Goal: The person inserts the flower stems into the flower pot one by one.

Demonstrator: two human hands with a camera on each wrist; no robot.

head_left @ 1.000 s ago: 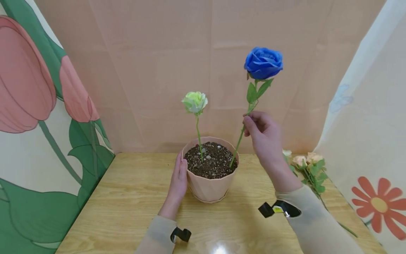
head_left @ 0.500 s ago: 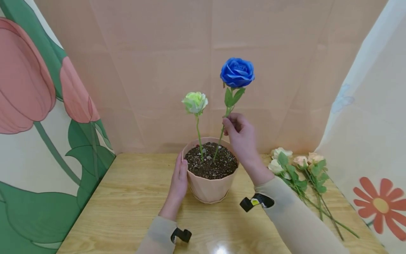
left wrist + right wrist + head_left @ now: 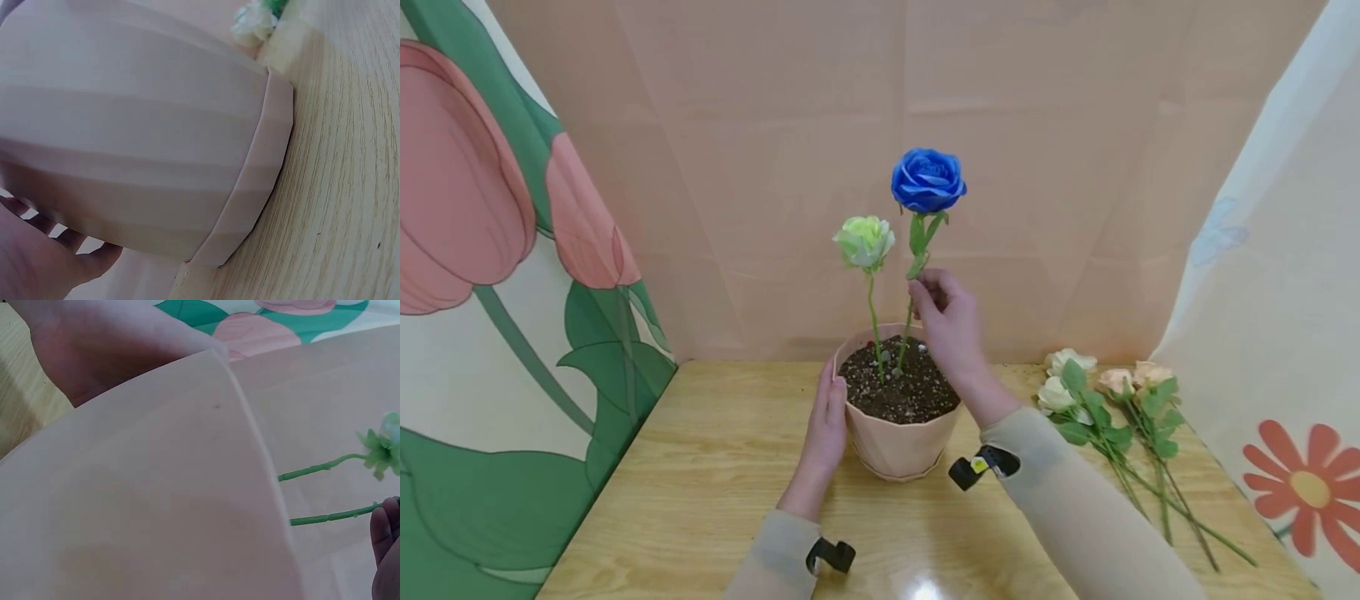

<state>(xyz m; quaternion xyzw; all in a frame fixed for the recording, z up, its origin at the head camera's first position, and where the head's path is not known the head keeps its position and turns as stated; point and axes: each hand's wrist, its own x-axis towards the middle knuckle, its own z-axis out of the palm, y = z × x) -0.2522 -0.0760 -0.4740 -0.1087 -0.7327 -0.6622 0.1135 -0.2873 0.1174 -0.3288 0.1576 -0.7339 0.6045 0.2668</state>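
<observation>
A blue rose [image 3: 928,181] stands nearly upright, its stem's lower end at the dark soil [image 3: 910,393] in a faceted pink flowerpot [image 3: 898,446]. My right hand [image 3: 953,325] pinches that stem just below its leaves with thumb and fingers; the right wrist view also catches its fingertips at the right edge. My left hand [image 3: 826,421] rests on the pot's left side, fingers straight along the wall. In the left wrist view the hand [image 3: 44,259] touches the pot wall [image 3: 131,131] at the lower left. A pale green-white rose [image 3: 865,243] stands in the soil left of the blue one.
White roses [image 3: 1056,393] and peach roses [image 3: 1150,375] lie with crossed stems at the right of the wooden table [image 3: 715,492]. A pink cloth [image 3: 760,183] hangs behind. Flower-printed panels flank the table on both sides.
My right hand has moved the blue rose leftward and lower, from the pot's right side to beside the pale green rose. The left hand stays on the pot. The white roses have come into fuller view.
</observation>
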